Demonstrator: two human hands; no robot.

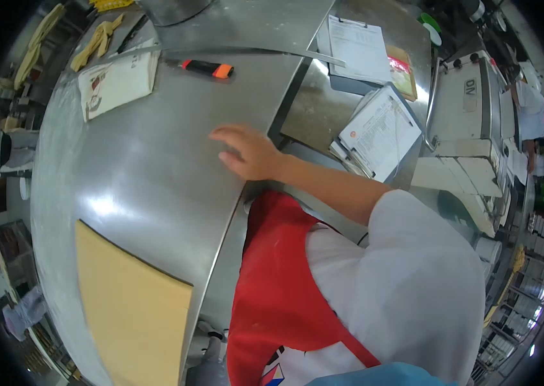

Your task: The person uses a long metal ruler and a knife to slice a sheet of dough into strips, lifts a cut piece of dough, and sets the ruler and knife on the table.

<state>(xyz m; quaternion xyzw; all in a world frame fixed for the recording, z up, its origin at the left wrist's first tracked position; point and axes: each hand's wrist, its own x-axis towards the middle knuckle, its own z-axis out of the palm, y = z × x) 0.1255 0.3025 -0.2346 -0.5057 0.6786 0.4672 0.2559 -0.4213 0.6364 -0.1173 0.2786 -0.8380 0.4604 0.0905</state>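
Note:
My right hand (246, 151) hovers over or rests near the edge of the steel table (156, 174); I cannot tell if it touches. Its thumb and fingers are apart, and nothing shows between them. Beyond it lies a black-and-orange handle (207, 68), its tool end hard to make out. A long, thin metal strip (272, 51) runs across the table past that handle. Nearer the lower left is a flat yellow sheet (133, 315) that looks like dough, with a dark upper edge. My left hand is out of view.
A folded printed white cloth or bag (121, 80) lies at the upper left, near a yellow twisted piece (98, 42). Clipboards with papers (381, 132) sit on a side counter. To the right stands a white machine (462, 96). People (533, 109) are farther off.

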